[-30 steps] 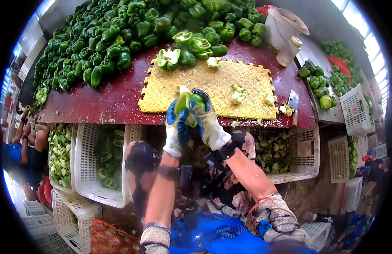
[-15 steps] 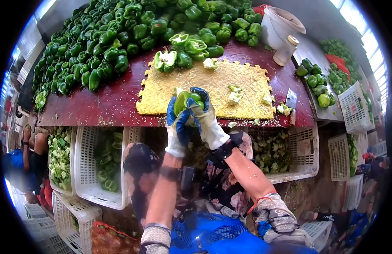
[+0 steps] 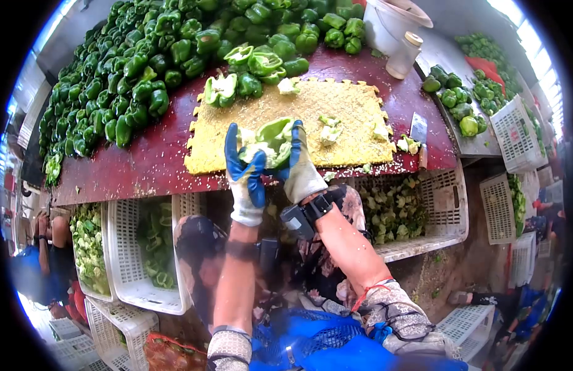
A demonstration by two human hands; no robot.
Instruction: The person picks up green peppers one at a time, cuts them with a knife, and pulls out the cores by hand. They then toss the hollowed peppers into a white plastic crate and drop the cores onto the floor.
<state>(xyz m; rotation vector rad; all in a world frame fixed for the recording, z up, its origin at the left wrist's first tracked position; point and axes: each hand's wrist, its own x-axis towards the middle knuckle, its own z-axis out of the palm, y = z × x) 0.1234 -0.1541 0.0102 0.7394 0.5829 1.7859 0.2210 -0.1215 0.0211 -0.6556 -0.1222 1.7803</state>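
Over the front of the yellow foam mat (image 3: pixel 224 127), both hands wear blue-and-white gloves. My right hand (image 3: pixel 301 170) is closed on an opened green bell pepper (image 3: pixel 276 132), its hollow inside showing. My left hand (image 3: pixel 244 179) holds the pale, seedy pepper core (image 3: pixel 254 149) between thumb and fingers, right beside the pepper. Whether core and pepper still join is hard to see. Cut pepper halves (image 3: pixel 221 91) lie at the mat's back left corner. Core scraps (image 3: pixel 330 133) and scattered seeds are on the mat. A knife (image 3: pixel 419 128) rests to its right.
A large heap of whole peppers (image 3: pixel 138 68) covers the back left of the red table (image 3: pixel 113 170). A white bucket (image 3: pixel 395 25) and a jar (image 3: pixel 404 55) stand back right. Below the edge are crates of pepper pieces (image 3: pixel 156 247) and cores (image 3: pixel 395 213). Other people are at the sides.
The pepper, earlier closed up between both hands, is now opened with its inside showing. My hands have moved apart, the left with the pale core. The view has shifted slightly.
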